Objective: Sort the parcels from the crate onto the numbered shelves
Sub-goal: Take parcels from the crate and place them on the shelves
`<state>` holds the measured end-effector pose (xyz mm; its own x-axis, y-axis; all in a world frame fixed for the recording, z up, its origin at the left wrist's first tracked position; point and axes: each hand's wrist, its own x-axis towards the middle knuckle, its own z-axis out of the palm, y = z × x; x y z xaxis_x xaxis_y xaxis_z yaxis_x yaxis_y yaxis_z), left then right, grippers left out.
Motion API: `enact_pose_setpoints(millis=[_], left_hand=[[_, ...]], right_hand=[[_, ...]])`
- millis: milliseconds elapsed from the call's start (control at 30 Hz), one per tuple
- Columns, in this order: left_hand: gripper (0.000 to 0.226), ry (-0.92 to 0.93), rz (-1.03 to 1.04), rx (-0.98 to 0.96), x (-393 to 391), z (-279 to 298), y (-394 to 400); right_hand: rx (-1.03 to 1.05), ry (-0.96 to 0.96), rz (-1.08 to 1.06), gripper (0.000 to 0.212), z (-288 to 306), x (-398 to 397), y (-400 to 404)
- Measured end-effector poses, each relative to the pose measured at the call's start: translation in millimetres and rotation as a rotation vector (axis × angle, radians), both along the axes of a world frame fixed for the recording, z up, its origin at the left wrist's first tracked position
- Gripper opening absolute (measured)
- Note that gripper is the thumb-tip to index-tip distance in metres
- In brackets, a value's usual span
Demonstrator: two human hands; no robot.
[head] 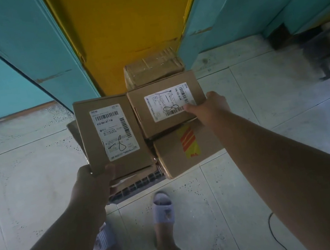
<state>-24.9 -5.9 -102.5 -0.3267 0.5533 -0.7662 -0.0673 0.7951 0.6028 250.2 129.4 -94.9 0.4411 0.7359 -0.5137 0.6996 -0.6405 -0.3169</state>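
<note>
**Two labelled parcels in hand above the crate**

The left hand (95, 179) grips the near corner of a flat brown cardboard parcel (114, 137), thumb curled over the top face and fingers hidden beneath. Its white shipping label (115, 130) carries barcodes, a printed number and a handwritten "1-8" in black marker. The right hand (211, 106) holds a thicker brown cardboard parcel (167, 105) by its right edge, thumb pressed onto the corner of its white label (170, 101), which also bears a handwritten "1-8" turned sideways. The two held parcels touch along their inner edges, side by side.

Both sit above the dark slatted plastic crate (139, 185), of which only the near rim shows below the flat parcel. Just right of that rim, under the right hand's parcel, lies a brown box with yellow and red tape (187, 149). Behind the crate, a tape-wrapped cardboard box (153, 68) rests against a yellow panel (126, 23), which stands between teal shelf sides (9, 63). The crate rests on a pale speckled tile floor (27, 179). Nearer than the crate, two feet in light lavender slide sandals (163, 208) stand on the tiles, and a thin black cable (272, 229) trails to their right
</note>
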Motion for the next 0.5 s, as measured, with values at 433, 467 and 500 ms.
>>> enact_pose_setpoints(millis=[433, 467, 500], left_hand=[[0.007, 0.031, -0.045, 0.041, -5.5, 14.0, -14.1], [0.008, 0.044, -0.042, 0.037, -7.8, 22.5, -18.0], [0.012, 0.052, -0.043, 0.029, -10.1, 31.8, -21.9]], right_hand=[[0.307, 0.406, -0.130, 0.054, 39.4, 13.5, -39.7], [0.329, 0.471, -0.154, 0.052, 47.3, 14.7, -45.4], [0.347, 0.530, -0.173, 0.049, 55.8, 15.8, -50.5]])
